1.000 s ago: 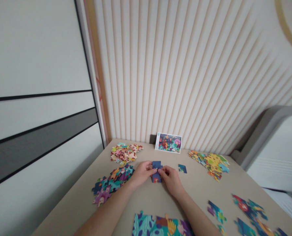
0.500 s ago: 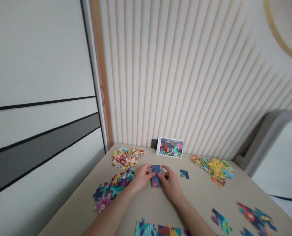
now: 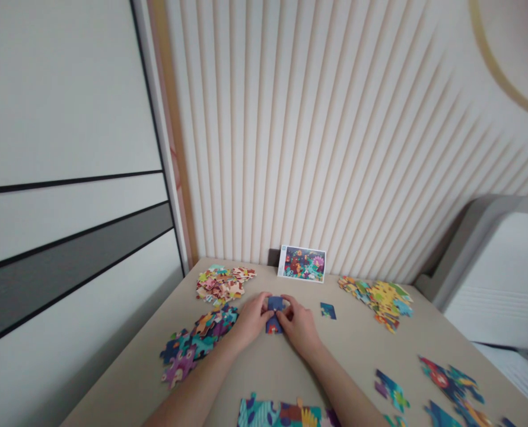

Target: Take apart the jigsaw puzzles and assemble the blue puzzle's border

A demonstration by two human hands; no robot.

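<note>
Right index finger shifted toward far end of blue puzzle pieces; both hands pinch them.
Relative to blue pieces, on desk: joined puzzle section nearer; partial clusters nearer, right; dark-toned pile nearer, left. Left hand and right hand at opposite sides, thumbs and fingers on them. Loose piece just right; yellow pile farther right; red-cream pile beyond, left; picture card beyond, propped.

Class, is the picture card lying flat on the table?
No, the picture card stands propped up at the back of the table, facing the person.
</note>
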